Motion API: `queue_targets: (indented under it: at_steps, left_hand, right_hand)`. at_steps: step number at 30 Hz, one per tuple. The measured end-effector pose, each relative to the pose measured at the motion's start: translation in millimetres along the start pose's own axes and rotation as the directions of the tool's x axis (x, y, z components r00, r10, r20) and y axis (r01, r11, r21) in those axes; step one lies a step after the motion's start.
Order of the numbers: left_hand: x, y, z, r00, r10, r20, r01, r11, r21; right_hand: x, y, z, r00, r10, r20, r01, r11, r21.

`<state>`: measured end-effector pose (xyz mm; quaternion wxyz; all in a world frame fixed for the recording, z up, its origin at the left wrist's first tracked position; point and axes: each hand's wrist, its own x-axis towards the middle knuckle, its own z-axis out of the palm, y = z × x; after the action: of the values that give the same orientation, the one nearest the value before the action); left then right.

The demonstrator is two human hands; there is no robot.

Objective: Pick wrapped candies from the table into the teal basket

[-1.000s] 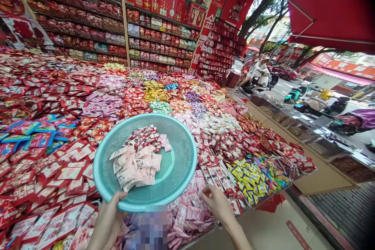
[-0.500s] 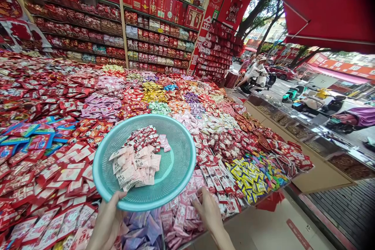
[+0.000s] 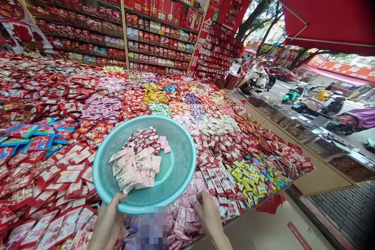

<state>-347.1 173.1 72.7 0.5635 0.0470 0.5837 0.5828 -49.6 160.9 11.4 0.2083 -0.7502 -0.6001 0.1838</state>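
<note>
My left hand grips the near-left rim of a round turquoise plastic basket, with the thumb over the edge. Inside the basket lie a heap of pale pink candy packets, some red-and-white packets, and a couple of small pink packets on the right. My right hand is at the pile of pink wrapped candies just right of the basket. Its fingers are curled down among them, and what lies between the fingertips is hidden.
Heaps of wrapped sweets cover the display, including yellow packets at the right and blue ones at the left. Shelves of red boxes and packets stand behind. Glass-topped bins, scooters and a rider are outside to the right.
The basket dips very slightly toward me in the left hand. My right hand has shifted down a little over the pink candies, its fingers more curled.
</note>
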Motion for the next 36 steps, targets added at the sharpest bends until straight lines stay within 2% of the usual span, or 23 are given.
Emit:
queue_targets:
  at_steps: [12,19,22,25,27,30,33,36]
  left_hand:
    - [0.6,0.8,0.0,1.0,-0.01,0.002,0.01,1.0,0.003]
    - [2.5,0.2,-0.9,1.0,-0.004,0.004,0.004,1.0,0.011]
    - [1.9,-0.1,-0.7,1.0,-0.007,0.007,0.007,1.0,0.002]
    - [1.7,-0.1,0.2,1.0,-0.002,0.014,0.002,1.0,-0.005]
    - [1.3,0.6,1.2,1.0,0.0,0.012,0.0,1.0,-0.006]
    - [-0.3,2.6,2.9,1.0,-0.013,0.004,0.013,1.0,-0.006]
    - [-2.1,4.1,3.6,1.0,-0.021,-0.02,0.021,1.0,-0.002]
    - [-1.3,3.2,2.4,1.0,-0.019,-0.016,0.02,1.0,0.002]
  right_hand:
    - [1.5,-9.8,-5.7,0.997,-0.067,-0.034,0.074,0.964,0.257]
    - [3.0,-11.4,-3.5,0.999,-0.053,0.011,0.047,0.95,0.309]
    - [10.0,-10.2,-8.1,0.999,-0.048,0.025,0.035,0.917,0.397]
    - [20.1,-11.6,-19.7,0.999,0.032,0.011,-0.032,0.809,0.587]
    - [26.0,-14.9,-30.3,0.993,0.114,0.025,-0.097,0.693,0.714]
    - [31.0,-24.4,-47.8,0.971,0.201,0.129,-0.214,0.487,0.847]
    - [32.1,-39.5,-63.8,0.951,0.173,0.256,-0.298,0.292,0.909]
    - [32.6,-57.8,-75.7,0.947,0.12,0.3,-0.318,0.19,0.929]
